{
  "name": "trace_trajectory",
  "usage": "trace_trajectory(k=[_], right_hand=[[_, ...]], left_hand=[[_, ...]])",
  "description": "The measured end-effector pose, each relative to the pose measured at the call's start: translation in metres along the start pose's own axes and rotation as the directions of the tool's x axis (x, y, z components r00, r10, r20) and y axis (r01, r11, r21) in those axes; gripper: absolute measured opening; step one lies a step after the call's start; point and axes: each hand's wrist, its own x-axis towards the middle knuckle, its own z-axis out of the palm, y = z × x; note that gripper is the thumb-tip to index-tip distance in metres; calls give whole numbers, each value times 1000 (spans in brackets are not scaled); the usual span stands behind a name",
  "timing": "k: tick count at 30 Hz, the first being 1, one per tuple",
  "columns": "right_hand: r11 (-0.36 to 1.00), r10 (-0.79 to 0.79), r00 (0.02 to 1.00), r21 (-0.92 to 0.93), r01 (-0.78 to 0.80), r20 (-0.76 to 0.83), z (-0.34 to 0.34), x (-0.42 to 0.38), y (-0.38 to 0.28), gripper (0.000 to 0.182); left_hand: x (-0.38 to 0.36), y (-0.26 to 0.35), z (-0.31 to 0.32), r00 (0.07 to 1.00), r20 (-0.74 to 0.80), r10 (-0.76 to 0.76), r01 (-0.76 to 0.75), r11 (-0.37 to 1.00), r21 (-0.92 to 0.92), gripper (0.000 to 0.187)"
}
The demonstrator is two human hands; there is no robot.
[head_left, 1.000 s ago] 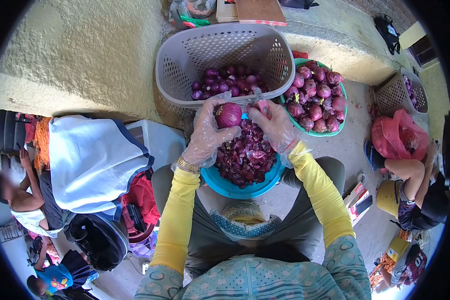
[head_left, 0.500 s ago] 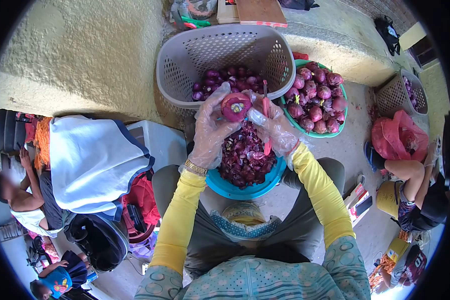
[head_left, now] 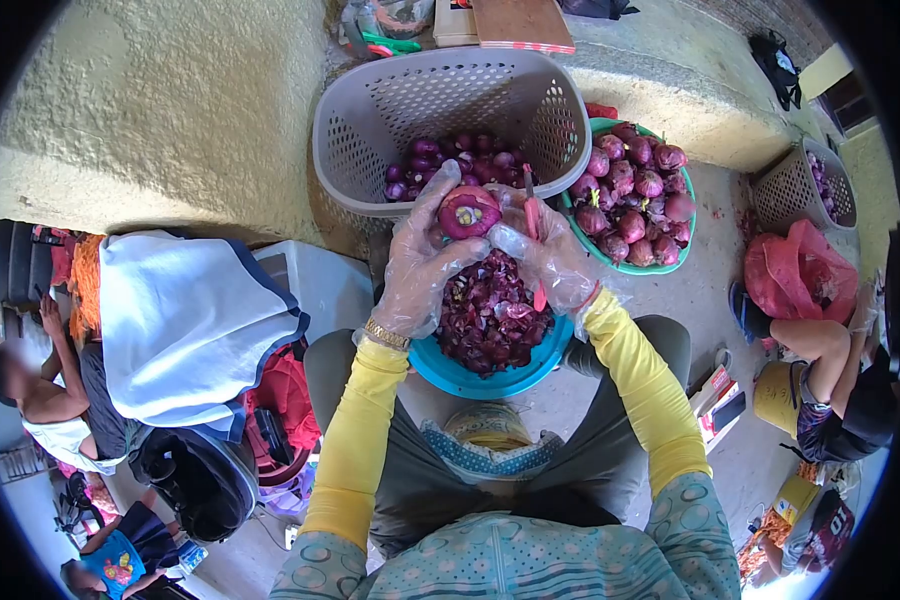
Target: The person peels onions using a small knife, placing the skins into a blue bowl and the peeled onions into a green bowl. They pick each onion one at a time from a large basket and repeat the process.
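Observation:
My left hand (head_left: 418,265), in a clear plastic glove, grips a red onion (head_left: 468,212) whose cut, pale-centred end faces up. Close beside it, my gloved right hand (head_left: 558,262) holds a slim pink-handled knife (head_left: 532,218), with the fingertips near the onion. Below both hands, loose onion skins (head_left: 492,325) fill a blue basin (head_left: 460,383). Just beyond the hands stands a grey perforated basket (head_left: 345,145) with peeled purple onions (head_left: 425,165) inside. Unpeeled red onions (head_left: 630,195) are heaped in a green basin (head_left: 662,267) to the right.
A patterned sack-lined bucket (head_left: 485,455) stands between my legs. At left, a white cloth (head_left: 195,320) drapes over items beside a pale box (head_left: 325,285). Another onion basket (head_left: 785,190) and a pink plastic bag (head_left: 800,270) are at right. Other people sit on both sides.
The onion has tilted slightly in my left hand, and both hands have shifted a little. The person at lower left has moved an arm.

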Motion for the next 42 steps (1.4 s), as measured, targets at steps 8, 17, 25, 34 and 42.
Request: trace_trajectory(k=[8,17,25,34,42], right_hand=[[990,-3,999,-144,9,38,-1,-2,-8,47],[992,-107,989,-61,114,106,-12,-5,-4,36],[650,-253,961,-715,257,114,-6,-20,-45,58],[376,-446,890,-884,277,89,1,-17,-33,54],[347,-459,881,-890,296,114,-1,-16,-32,54]], left_hand=[[-1,0,-11,995,47,-86,90,991,-98,73],[-1,9,-8,968,-33,-247,225,922,-314,67],[-4,14,-6,974,82,-212,226,935,-271,68],[-5,12,1,964,101,-247,267,907,-325,73],[-4,16,-1,965,108,-238,259,925,-276,74]])
